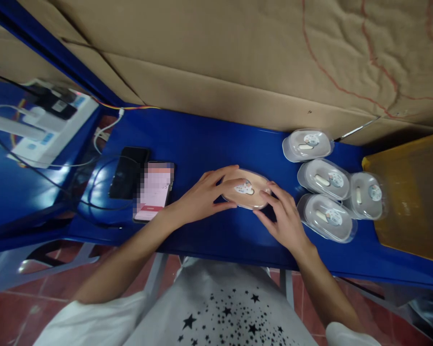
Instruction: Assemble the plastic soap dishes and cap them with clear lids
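Observation:
An oval, peach-coloured container with a clear lid and a printed sticker [246,198] lies on the blue table in front of me. My left hand [206,193] grips its left side, one finger reaching over the lid to the sticker. On the right side my right hand [283,216] holds the rim, with fingertips on the lid and the thumb at the near edge. To the right stand several similar white containers [326,179] with clear lids, stickers and small white pieces on top.
Left of my hands lie a lit phone [155,187] and a black phone [128,173] with cables. A white power strip [54,129] is at the far left. At the right stands a yellow-brown box [413,197]; brown paper [216,62] covers the back.

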Tool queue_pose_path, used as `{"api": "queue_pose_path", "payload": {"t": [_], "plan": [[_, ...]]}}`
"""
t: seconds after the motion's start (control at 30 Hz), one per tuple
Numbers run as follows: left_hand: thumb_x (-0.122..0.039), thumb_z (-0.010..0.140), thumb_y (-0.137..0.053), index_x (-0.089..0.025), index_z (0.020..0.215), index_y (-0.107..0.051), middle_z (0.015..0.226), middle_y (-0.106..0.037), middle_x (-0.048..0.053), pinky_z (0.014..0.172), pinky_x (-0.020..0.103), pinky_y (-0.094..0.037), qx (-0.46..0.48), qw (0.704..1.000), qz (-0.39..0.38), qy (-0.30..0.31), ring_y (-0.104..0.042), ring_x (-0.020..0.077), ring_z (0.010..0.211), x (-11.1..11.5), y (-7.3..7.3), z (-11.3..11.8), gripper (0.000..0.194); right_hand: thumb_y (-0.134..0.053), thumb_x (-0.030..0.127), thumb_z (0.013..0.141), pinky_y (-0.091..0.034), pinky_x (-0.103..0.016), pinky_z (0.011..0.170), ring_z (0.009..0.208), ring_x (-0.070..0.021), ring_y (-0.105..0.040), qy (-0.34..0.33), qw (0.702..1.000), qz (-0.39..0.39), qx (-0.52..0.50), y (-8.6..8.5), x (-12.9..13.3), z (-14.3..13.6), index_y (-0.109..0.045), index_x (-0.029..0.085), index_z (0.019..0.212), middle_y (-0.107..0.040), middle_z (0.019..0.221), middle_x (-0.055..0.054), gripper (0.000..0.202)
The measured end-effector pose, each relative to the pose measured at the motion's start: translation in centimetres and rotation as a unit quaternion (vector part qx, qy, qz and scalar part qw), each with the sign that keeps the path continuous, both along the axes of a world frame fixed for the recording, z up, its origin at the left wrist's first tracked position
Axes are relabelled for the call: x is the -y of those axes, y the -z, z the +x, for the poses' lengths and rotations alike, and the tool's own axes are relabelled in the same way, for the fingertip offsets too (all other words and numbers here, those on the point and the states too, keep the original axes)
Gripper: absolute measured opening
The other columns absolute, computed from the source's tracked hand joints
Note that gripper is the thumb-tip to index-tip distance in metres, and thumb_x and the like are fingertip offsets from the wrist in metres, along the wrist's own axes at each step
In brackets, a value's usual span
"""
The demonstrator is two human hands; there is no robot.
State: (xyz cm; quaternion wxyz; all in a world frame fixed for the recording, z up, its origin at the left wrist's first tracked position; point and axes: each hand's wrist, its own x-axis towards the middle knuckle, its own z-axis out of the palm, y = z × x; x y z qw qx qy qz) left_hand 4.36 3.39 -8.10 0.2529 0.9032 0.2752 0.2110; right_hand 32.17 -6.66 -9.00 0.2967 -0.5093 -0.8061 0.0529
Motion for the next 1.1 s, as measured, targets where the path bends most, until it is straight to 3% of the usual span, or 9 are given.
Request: {"api": "queue_pose_path", "payload": {"t": [0.23,0.37,0.6,0.8,0.97,1.1], "plan": [[-0.035,0.104,-0.071,-0.032,0.159,-0.048,0.168,-0.046,0.018,0.118,0.057,-0.05,-0.026,0.997,0.067,0.001,-0.05,0.0351,0.153,0.1,0.1,0.0,0.06,-0.076,0.029,0.1,-0.056,-0.058,0.115,0.148,-0.0354,-0.056,-0.019,1.0,0.009,0.012,0.2,-0.1,0.1,-0.038,0.026,0.166,-0.063,0.151,-0.017,0.076],[-0.034,0.103,-0.073,-0.034,0.159,-0.047,0.165,-0.05,0.016,0.117,0.056,-0.05,-0.037,0.996,0.076,0.002,-0.052,0.0348,0.151,0.3,-0.1,0.1,0.062,-0.073,0.03,0.102,-0.056,-0.058,0.116,0.15,-0.0347,-0.055,-0.017,1.0,0.0,0.011,0.4,0.0,0.1,-0.037,0.03,0.166,-0.061,0.154,-0.014,0.074],[-0.035,0.101,-0.075,-0.037,0.155,-0.053,0.169,-0.044,0.014,0.119,0.062,-0.047,-0.042,0.999,0.021,-0.008,-0.048,0.0377,0.153,0.4,-0.3,0.0,0.058,-0.071,0.035,0.103,-0.053,-0.061,0.121,0.152,-0.0339,-0.053,-0.012,0.999,-0.01,0.03,0.8,0.2,0.1,-0.038,0.033,0.164,-0.059,0.156,-0.013,0.069],[-0.036,0.099,-0.077,-0.037,0.155,-0.053,0.173,-0.039,0.014,0.119,0.063,-0.047,-0.057,0.998,0.004,-0.015,-0.046,0.0381,0.154,0.9,0.0,-0.1,0.061,-0.072,0.042,0.102,-0.056,-0.058,0.114,0.141,-0.0345,-0.061,-0.026,0.997,-0.022,0.063,-1.0,-0.2,0.2,-0.055,0.028,0.149,-0.066,0.146,-0.014,0.052],[-0.034,0.094,-0.083,-0.037,0.152,-0.056,0.169,-0.042,0.014,0.119,0.062,-0.048,-0.043,0.998,-0.005,-0.035,-0.046,0.0383,0.154,1.9,0.6,-0.6,0.064,-0.073,0.044,0.101,-0.057,-0.056,0.111,0.138,-0.0335,-0.062,-0.062,0.997,-0.019,0.044,-1.6,-0.7,0.2,-0.06,0.027,0.14,-0.067,0.141,-0.013,0.044],[-0.039,0.091,-0.086,-0.036,0.163,-0.04,0.17,-0.041,0.016,0.12,0.064,-0.047,-0.059,0.993,-0.063,-0.08,-0.048,0.0398,0.153,2.4,0.1,-1.0,0.085,-0.07,0.05,0.102,-0.057,-0.055,0.11,0.134,-0.0336,-0.064,-0.063,0.996,-0.041,0.049,-1.7,-1.3,0.1,-0.06,0.025,0.138,-0.067,0.14,-0.015,0.044]]}}
